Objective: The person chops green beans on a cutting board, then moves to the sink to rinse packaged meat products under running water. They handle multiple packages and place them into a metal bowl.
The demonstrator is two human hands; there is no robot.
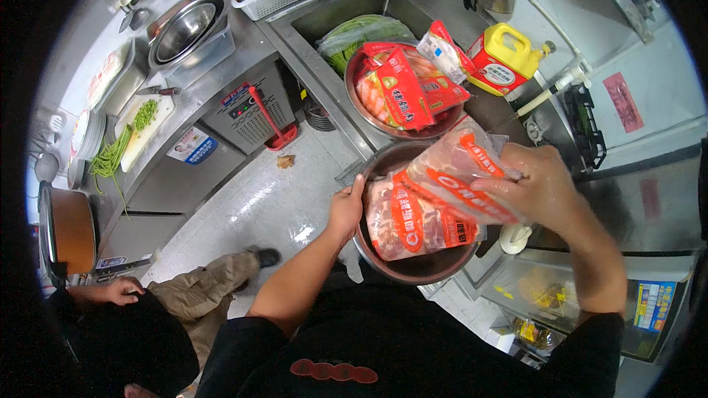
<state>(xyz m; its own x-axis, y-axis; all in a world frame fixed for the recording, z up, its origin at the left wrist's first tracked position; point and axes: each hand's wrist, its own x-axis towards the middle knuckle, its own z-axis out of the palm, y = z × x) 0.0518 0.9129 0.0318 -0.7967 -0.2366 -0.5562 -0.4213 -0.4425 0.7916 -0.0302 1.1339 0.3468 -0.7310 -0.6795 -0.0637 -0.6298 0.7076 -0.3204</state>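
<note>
My left hand (347, 207) grips the left rim of a steel bowl (431, 273) in front of my body. Inside that bowl lies a clear plastic pack of raw meat (412, 221) with orange printing. Over the bowl's right side, my right hand (534, 185) grasps the end of a second meat pack (453, 168), which is tilted and overlaps the first. Farther back, another steel bowl (381, 124) at the sink holds several red-printed packs (398, 91) of pinkish meat. A white-and-red pack (445, 52) leans on its back right edge.
Bagged green vegetables (362, 33) lie in the steel sink (310, 25). A yellow jug (503, 58) stands beside a pipe tap (545, 100). On the left counter, a knife (159, 90) and cut green beans (145, 115) lie by a cutting board (145, 141). A co-worker's hand (123, 291) shows lower left.
</note>
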